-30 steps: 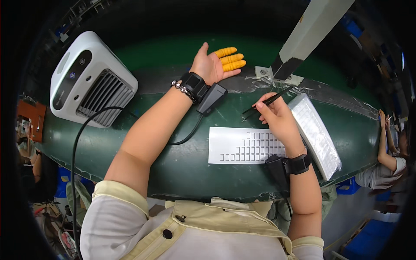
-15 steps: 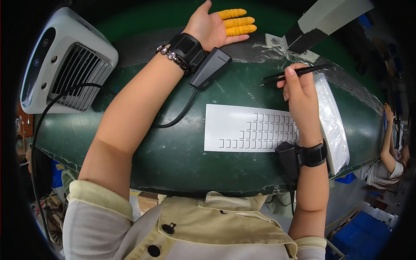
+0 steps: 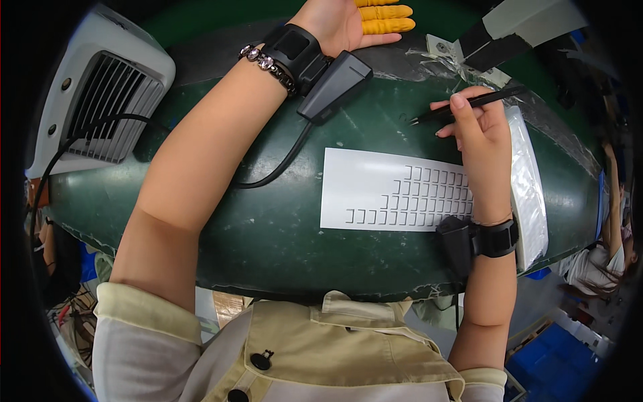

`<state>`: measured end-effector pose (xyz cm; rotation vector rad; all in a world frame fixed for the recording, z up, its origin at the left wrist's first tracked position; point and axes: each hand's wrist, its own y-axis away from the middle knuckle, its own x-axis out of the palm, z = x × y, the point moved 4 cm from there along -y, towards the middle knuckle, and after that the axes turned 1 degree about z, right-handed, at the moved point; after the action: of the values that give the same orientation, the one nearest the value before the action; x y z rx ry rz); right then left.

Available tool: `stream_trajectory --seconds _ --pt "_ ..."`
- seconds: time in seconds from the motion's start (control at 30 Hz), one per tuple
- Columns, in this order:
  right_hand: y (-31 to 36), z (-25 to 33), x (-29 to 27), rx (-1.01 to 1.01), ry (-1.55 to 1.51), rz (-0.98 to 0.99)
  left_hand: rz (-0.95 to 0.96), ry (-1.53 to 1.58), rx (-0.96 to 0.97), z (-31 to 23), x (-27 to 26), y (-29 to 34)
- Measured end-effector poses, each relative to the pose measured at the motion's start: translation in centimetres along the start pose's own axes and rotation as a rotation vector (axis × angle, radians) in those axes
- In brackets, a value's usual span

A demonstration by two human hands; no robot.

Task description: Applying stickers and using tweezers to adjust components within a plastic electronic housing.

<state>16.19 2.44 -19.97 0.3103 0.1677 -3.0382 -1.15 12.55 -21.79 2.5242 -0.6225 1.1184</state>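
My left hand (image 3: 333, 28) lies palm up over the far edge of the bench, fingers stretched out and nothing on the palm. Yellow finger cots (image 3: 387, 25) cover three of its fingers; the top of the hand is cut off by the picture's edge. Black tweezers (image 3: 494, 98) are pinched in my right hand (image 3: 483, 130), their thin tips pointing left, just above the green bench top. A few tiny dark marks or bits lie by the tips, too small to name. Below, a white sheet (image 3: 353, 191) carries rows of small dark bracket-shaped pieces or marks, partly hidden by my right wrist.
Black wrist devices with cables (image 3: 287, 161) sit on both forearms. At the left stands a white fan-like unit (image 3: 144, 50) with a grille. A plastic-wrapped white pack (image 3: 529, 194) lies right of my right hand. Beyond it is a bracketed post (image 3: 499, 40); another person (image 3: 593, 264) is far right.
The whole view has shifted a little, so the sheet and fan-like unit appear higher. Both hands keep their poses, and the tweezers stay in my right hand near the same spot.
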Motion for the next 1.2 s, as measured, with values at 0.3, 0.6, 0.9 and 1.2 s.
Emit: stream_trajectory --seconds 0.3,0.6,0.9,1.2 --pt "0.2 -0.06 -0.19 0.085 0.05 -0.021 0.024 -0.006 -0.002 0.22 -0.2 -0.03" --pt "-0.06 -0.39 -0.01 0.008 -0.112 0.03 0.048 -0.009 -0.001 0.13 -0.32 -0.12" --pt "-0.05 -0.49 -0.05 -0.003 -0.087 0.044 0.041 -0.012 -0.002 0.12 -0.2 -0.18" --pt "0.06 -0.51 -0.01 0.014 -0.061 0.047 0.061 -0.006 -0.008 0.11 -0.36 -0.18"
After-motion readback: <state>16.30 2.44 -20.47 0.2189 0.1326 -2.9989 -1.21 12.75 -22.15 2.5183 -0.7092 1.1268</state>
